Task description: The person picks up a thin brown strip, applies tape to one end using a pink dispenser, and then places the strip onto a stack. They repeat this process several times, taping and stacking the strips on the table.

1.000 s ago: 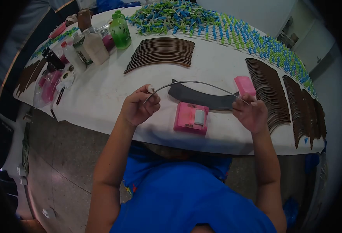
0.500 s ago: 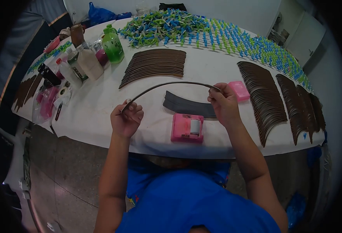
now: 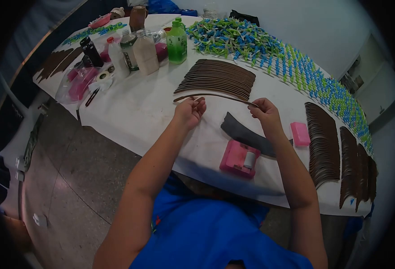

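Note:
A thin, curved brown strip [image 3: 224, 97] spans between my two hands, close along the near side of a row of similar brown strips [image 3: 217, 77]. My left hand [image 3: 189, 114] is closed with curled fingers on the strip near its left end, which sticks out past the fingers. My right hand [image 3: 267, 115] pinches the strip's right end between thumb and fingers. Below my hands lies a dark curved band [image 3: 242, 133], partly hidden by my right forearm. Beside it sits a pink block with a white roller [image 3: 237, 159].
A plain pink block [image 3: 300, 134] lies right of my right forearm. Further right are more rows of brown strips [image 3: 323, 145]. Blue and green clips [image 3: 238, 40] cover the far side. Bottles, including a green bottle [image 3: 177, 44], stand at the back left.
My hands have carried the strip away from me to the near edge of the row of strips, and it bows less. The view has shifted left and tilted.

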Demonstrator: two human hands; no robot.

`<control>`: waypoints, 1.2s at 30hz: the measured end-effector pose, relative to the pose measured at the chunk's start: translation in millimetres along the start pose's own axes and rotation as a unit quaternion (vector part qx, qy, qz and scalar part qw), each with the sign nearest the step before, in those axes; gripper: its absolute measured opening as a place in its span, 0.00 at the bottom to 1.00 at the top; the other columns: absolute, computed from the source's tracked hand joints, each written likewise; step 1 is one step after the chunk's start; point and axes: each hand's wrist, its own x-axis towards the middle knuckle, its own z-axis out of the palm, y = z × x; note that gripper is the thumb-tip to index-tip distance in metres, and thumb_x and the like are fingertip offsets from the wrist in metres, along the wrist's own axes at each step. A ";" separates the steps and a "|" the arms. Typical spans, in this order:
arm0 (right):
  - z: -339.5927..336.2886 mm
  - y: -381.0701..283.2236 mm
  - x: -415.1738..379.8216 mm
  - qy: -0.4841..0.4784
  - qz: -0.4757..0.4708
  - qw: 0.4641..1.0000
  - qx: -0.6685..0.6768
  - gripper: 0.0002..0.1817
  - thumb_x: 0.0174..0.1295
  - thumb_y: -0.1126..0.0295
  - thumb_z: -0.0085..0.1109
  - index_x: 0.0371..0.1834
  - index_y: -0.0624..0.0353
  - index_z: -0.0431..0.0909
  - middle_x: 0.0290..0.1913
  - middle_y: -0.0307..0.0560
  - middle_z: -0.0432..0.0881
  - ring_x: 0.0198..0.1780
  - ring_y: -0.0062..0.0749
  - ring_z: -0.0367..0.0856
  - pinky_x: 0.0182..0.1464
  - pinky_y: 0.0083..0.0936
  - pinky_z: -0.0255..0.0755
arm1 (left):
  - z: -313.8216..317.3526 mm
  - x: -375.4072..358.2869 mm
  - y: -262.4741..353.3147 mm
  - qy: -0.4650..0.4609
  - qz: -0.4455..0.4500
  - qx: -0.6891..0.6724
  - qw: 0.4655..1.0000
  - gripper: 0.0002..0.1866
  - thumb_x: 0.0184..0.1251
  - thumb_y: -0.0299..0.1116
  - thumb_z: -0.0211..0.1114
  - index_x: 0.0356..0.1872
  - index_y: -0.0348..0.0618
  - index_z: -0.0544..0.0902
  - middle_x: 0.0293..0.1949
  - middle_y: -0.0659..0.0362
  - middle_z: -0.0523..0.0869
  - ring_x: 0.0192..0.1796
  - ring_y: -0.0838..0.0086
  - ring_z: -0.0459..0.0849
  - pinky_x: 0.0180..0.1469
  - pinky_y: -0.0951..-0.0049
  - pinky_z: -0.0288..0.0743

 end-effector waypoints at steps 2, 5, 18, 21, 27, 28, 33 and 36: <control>0.0 14.6 15.0 -0.012 0.018 0.999 -0.043 0.07 0.72 0.72 0.71 0.48 0.59 0.84 0.41 0.36 0.87 0.43 0.17 0.82 0.48 0.22 0.77 | 9.9 0.2 -1.5 0.004 -0.008 0.047 0.999 0.11 0.77 0.17 0.51 0.56 0.37 0.74 0.54 0.44 0.88 0.45 0.65 0.91 0.48 0.63 0.92; -0.8 39.6 32.9 -0.006 -0.006 0.996 -0.088 0.08 0.71 0.70 0.72 0.48 0.60 0.85 0.39 0.36 0.87 0.39 0.20 0.81 0.46 0.22 0.76 | 23.2 -12.4 0.3 0.031 0.012 0.195 0.980 0.13 0.78 0.19 0.54 0.59 0.36 0.76 0.50 0.47 0.90 0.45 0.66 0.91 0.46 0.65 0.90; 0.6 73.5 34.1 0.099 -0.091 0.900 -0.414 0.14 0.58 0.70 0.74 0.47 0.59 0.87 0.51 0.57 0.82 0.55 0.53 0.83 0.61 0.44 0.80 | 9.2 -45.0 -19.0 -0.050 0.413 0.839 0.349 0.11 0.66 0.32 0.68 0.46 0.39 0.82 0.50 0.51 0.84 0.49 0.51 0.86 0.51 0.52 0.83; -0.2 50.2 12.6 0.052 -0.089 0.915 -0.390 0.17 0.60 0.65 0.74 0.51 0.57 0.87 0.52 0.58 0.81 0.59 0.56 0.81 0.65 0.46 0.77 | 13.2 -43.8 -17.8 -0.060 0.411 0.839 0.351 0.14 0.66 0.33 0.69 0.50 0.40 0.82 0.52 0.51 0.84 0.49 0.50 0.86 0.52 0.51 0.83; 3.5 45.0 -7.5 -0.076 -0.055 0.855 -0.510 0.31 0.68 0.48 0.69 0.70 0.51 0.84 0.55 0.61 0.81 0.59 0.59 0.81 0.65 0.47 0.77 | 16.1 -36.4 -18.7 -0.050 0.401 0.847 0.346 0.17 0.68 0.37 0.68 0.54 0.40 0.81 0.56 0.50 0.84 0.51 0.49 0.86 0.54 0.48 0.82; 4.7 46.8 -6.9 -0.075 -0.056 0.848 -0.522 0.31 0.69 0.47 0.67 0.72 0.50 0.83 0.55 0.62 0.81 0.59 0.60 0.81 0.65 0.48 0.77 | 16.0 -35.4 -19.3 -0.042 0.400 0.848 0.345 0.18 0.69 0.38 0.68 0.54 0.40 0.80 0.56 0.50 0.84 0.52 0.48 0.86 0.55 0.48 0.81; 13.0 42.0 2.7 -0.063 -0.018 0.838 -0.541 0.32 0.73 0.44 0.61 0.74 0.49 0.82 0.57 0.64 0.81 0.61 0.62 0.80 0.66 0.50 0.76 | 15.9 -26.6 -19.1 -0.035 0.408 0.852 0.325 0.18 0.69 0.40 0.67 0.54 0.40 0.81 0.56 0.52 0.84 0.51 0.51 0.86 0.51 0.48 0.82; 13.8 41.6 8.4 -0.068 0.002 0.835 -0.546 0.34 0.74 0.43 0.58 0.78 0.47 0.78 0.59 0.65 0.80 0.62 0.63 0.80 0.67 0.52 0.75 | 16.4 -22.5 -17.7 -0.036 0.412 0.851 0.324 0.19 0.69 0.40 0.67 0.54 0.40 0.81 0.56 0.52 0.84 0.51 0.51 0.86 0.52 0.47 0.82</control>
